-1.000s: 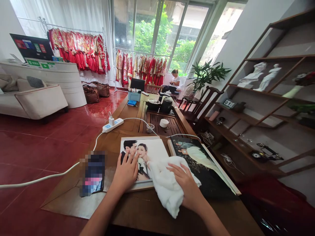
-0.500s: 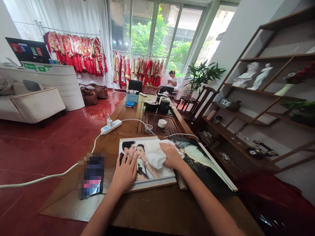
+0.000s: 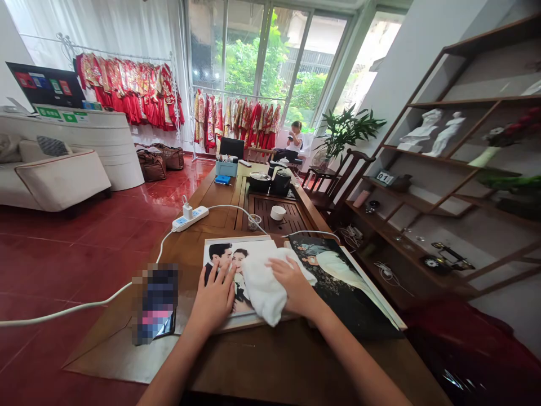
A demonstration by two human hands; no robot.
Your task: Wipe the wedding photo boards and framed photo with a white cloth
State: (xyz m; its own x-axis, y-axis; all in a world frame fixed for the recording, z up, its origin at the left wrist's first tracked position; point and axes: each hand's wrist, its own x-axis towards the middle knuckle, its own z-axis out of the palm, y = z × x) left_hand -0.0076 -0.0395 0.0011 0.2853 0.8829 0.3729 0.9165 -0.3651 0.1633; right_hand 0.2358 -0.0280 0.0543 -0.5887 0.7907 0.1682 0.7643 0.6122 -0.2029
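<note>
A photo panel (image 3: pixel 262 247) showing a couple lies on the wooden table in front of me. My left hand (image 3: pixel 214 294) rests flat on its left part, fingers spread. On its right part my right hand (image 3: pixel 293 286) presses on a bunched white cloth (image 3: pixel 264 290), fingers over the fabric. The cloth hides much of the picture's right side and hangs over the panel's near edge. Just to the right is a second, darker photo panel (image 3: pixel 353 293) with a pale gown in it; the cloth's right end reaches its edge.
On the table's left lies a phone (image 3: pixel 158 304), partly blurred. Beyond the panels are a power strip (image 3: pixel 190 219) with a white cable, a white cup (image 3: pixel 278 213) on a tea tray (image 3: pixel 291 225), and a black kettle (image 3: pixel 281 182). A person (image 3: pixel 295 141) sits by the window.
My right hand has drawn the cloth toward me and slightly left, so it is spread wider and overhangs the near edge. My left hand has stayed in place.
</note>
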